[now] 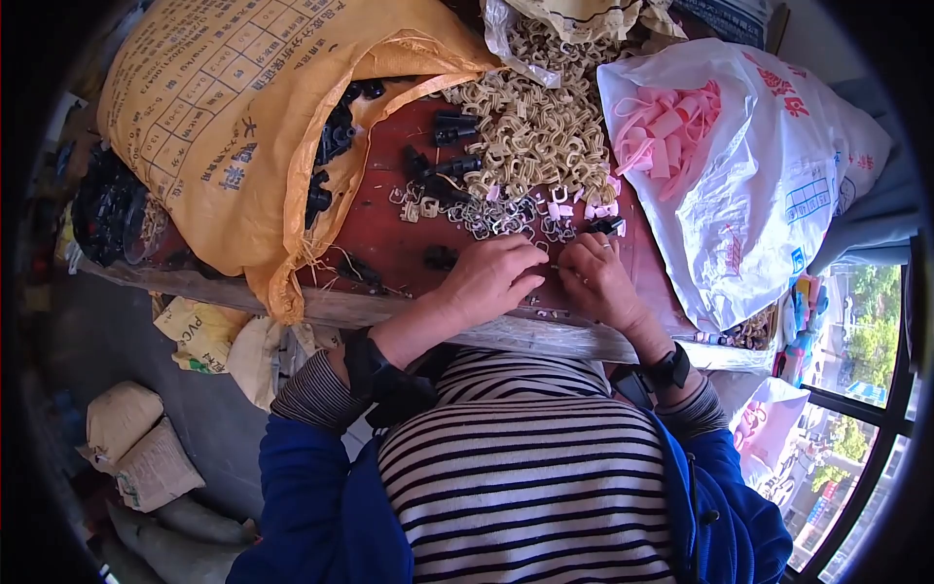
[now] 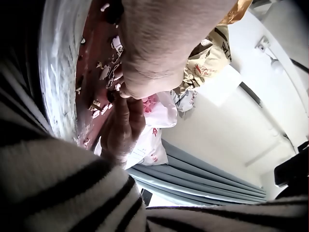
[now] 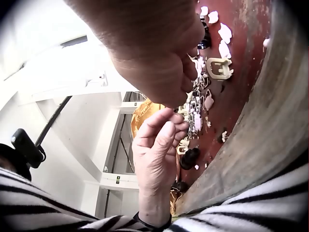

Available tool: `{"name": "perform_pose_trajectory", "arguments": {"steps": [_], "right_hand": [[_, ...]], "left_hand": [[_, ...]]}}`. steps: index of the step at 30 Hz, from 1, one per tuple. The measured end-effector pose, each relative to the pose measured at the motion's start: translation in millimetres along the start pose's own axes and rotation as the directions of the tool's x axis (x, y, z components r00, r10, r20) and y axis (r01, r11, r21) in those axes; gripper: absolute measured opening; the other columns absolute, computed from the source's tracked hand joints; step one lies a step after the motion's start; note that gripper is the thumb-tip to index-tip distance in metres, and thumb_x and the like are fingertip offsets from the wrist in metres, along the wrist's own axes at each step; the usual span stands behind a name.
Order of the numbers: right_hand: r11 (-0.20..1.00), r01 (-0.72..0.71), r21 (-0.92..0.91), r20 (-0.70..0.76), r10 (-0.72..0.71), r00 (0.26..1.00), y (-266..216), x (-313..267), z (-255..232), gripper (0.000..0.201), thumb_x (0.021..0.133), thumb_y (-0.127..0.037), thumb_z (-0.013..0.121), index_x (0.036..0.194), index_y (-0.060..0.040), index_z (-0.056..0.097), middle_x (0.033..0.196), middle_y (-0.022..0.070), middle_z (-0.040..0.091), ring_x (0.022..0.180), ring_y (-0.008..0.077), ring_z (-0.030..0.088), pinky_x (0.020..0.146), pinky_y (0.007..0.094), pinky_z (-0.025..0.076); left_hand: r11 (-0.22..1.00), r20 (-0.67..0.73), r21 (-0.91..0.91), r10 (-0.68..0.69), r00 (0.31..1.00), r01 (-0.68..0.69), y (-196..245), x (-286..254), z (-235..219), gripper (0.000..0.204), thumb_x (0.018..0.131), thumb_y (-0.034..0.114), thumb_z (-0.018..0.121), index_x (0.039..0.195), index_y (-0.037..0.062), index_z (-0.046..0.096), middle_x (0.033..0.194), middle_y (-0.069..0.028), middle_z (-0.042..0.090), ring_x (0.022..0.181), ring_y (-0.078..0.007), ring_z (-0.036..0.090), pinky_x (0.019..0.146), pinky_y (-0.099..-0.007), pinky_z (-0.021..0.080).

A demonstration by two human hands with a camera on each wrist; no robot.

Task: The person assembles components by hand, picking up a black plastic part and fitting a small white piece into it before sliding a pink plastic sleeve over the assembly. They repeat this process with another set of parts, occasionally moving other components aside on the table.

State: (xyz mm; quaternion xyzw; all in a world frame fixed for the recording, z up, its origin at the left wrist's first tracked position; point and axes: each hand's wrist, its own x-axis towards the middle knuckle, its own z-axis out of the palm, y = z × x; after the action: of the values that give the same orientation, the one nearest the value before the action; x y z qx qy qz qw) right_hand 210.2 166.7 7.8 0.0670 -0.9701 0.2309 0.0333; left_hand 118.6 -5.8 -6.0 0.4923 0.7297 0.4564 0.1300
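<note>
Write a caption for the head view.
Left hand and right hand before heaped parts, between an orange sack and a white sack.

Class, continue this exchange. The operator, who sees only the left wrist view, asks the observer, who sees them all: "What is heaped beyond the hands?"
Observer: Beyond the left hand and right hand lies a big heap of beige clips.

Operator: What shows in the mouth of the orange sack?

Observer: Black parts show in the orange sack.

Operator: Is anything worn on the wrists?

Observer: Yes, a dark band is around each wrist.
</note>
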Motion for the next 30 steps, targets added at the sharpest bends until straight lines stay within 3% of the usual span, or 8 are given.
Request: {"name": "perform_pose_trajectory", "arguments": {"steps": [5, 6, 9, 13, 19, 24, 27, 30], "right_hand": [[0.891, -0.074, 0.448, 0.054, 0.055, 0.997, -4.0, 7.0, -3.9, 0.009, 0.077, -0.009, 0.054, 0.080, -0.0035, 0.049, 0.076, 0.0019, 0.046, 0.072, 0.0150, 0.044, 0.066, 0.0244, 0.035], [0.891, -0.074, 0.447, 0.054, 0.056, 0.997, -3.5, 6.6, -3.1, 0.009, 0.077, -0.009, 0.054, 0.080, -0.0035, 0.049, 0.076, 0.0019, 0.046, 0.072, 0.0150, 0.044, 0.066, 0.0244, 0.035], [0.614, -0.271, 0.741, 0.199, 0.184, 0.963, -1.8, 4.4, 3.3, 0.010, 0.080, -0.011, 0.053, 0.084, -0.0024, 0.050, 0.073, 0.0006, 0.047, 0.067, 0.0092, 0.044, 0.060, 0.0214, 0.037], [0.513, -0.355, 0.781, 0.298, 0.193, 0.935, -2.7, 4.8, 2.2, 0.013, 0.083, -0.014, 0.050, 0.085, -0.0025, 0.047, 0.076, -0.0041, 0.042, 0.071, 0.0039, 0.037, 0.063, 0.0173, 0.033], [0.553, -0.305, 0.776, 0.241, 0.188, 0.952, -3.2, 5.6, 8.8, 0.013, 0.083, -0.015, 0.051, 0.084, -0.0025, 0.047, 0.076, -0.0034, 0.044, 0.071, 0.0043, 0.038, 0.064, 0.0175, 0.033], [0.585, -0.307, 0.750, 0.215, 0.222, 0.951, -2.8, 6.4, 10.5, 0.014, 0.083, -0.016, 0.051, 0.083, -0.0025, 0.047, 0.077, -0.0033, 0.045, 0.071, 0.0043, 0.038, 0.064, 0.0176, 0.033], [0.573, -0.320, 0.755, 0.219, 0.239, 0.946, -2.5, 6.4, 11.1, 0.014, 0.083, -0.016, 0.051, 0.082, -0.0024, 0.048, 0.077, -0.0029, 0.045, 0.071, 0.0047, 0.039, 0.064, 0.0179, 0.034], [0.530, -0.358, 0.769, 0.244, 0.274, 0.930, -1.7, 5.6, 12.1, 0.015, 0.083, -0.017, 0.051, 0.080, -0.0022, 0.048, 0.076, -0.0021, 0.045, 0.071, 0.0055, 0.040, 0.064, 0.0184, 0.034]], "left_hand": [[0.998, -0.059, -0.042, 0.048, 0.997, -0.051, -1.2, 3.3, 3.3, 0.016, 0.071, 0.008, 0.059, 0.085, 0.0022, 0.055, 0.075, -0.0095, 0.055, 0.065, -0.0238, 0.056, 0.058, -0.0302, 0.046], [0.997, -0.071, -0.050, 0.048, 0.996, -0.052, -1.7, 3.3, 3.5, 0.015, 0.071, 0.007, 0.059, 0.085, 0.0020, 0.055, 0.073, -0.0092, 0.055, 0.064, -0.0239, 0.056, 0.057, -0.0299, 0.046], [0.996, -0.094, -0.072, 0.047, 0.994, -0.054, -3.9, 2.5, 3.7, 0.013, 0.071, 0.006, 0.058, 0.083, 0.0017, 0.055, 0.071, -0.0087, 0.055, 0.063, -0.0231, 0.056, 0.056, -0.0289, 0.045], [0.989, -0.138, -0.138, 0.038, 0.990, -0.057, -5.1, 4.2, 4.8, 0.009, 0.073, 0.004, 0.057, 0.081, 0.0011, 0.054, 0.070, -0.0078, 0.055, 0.061, -0.0202, 0.056, 0.055, -0.0269, 0.045], [0.955, -0.171, -0.292, -0.111, 0.979, 0.057, -4.8, 6.0, 1.4, 0.005, 0.076, 0.004, 0.055, 0.079, 0.0001, 0.053, 0.062, -0.0072, 0.055, 0.056, -0.0142, 0.055, 0.052, -0.0246, 0.043], [0.956, -0.166, -0.289, -0.111, 0.980, 0.060, -7.8, 5.3, 2.6, 0.007, 0.078, 0.007, 0.053, 0.077, -0.0001, 0.052, 0.059, -0.0069, 0.054, 0.054, -0.0130, 0.053, 0.051, -0.0245, 0.043], [0.953, -0.101, -0.271, -0.167, 0.981, 0.135, -6.2, 4.9, 1.7, 0.012, 0.077, 0.012, 0.053, 0.072, 0.0013, 0.049, 0.064, -0.0121, 0.053, 0.059, -0.0276, 0.054, 0.053, -0.0332, 0.041], [0.957, -0.085, -0.248, -0.174, 0.981, 0.148, -7.5, 5.1, 1.4, 0.014, 0.078, 0.013, 0.052, 0.071, 0.0010, 0.049, 0.064, -0.0128, 0.053, 0.059, -0.0288, 0.053, 0.052, -0.0337, 0.041]]}}
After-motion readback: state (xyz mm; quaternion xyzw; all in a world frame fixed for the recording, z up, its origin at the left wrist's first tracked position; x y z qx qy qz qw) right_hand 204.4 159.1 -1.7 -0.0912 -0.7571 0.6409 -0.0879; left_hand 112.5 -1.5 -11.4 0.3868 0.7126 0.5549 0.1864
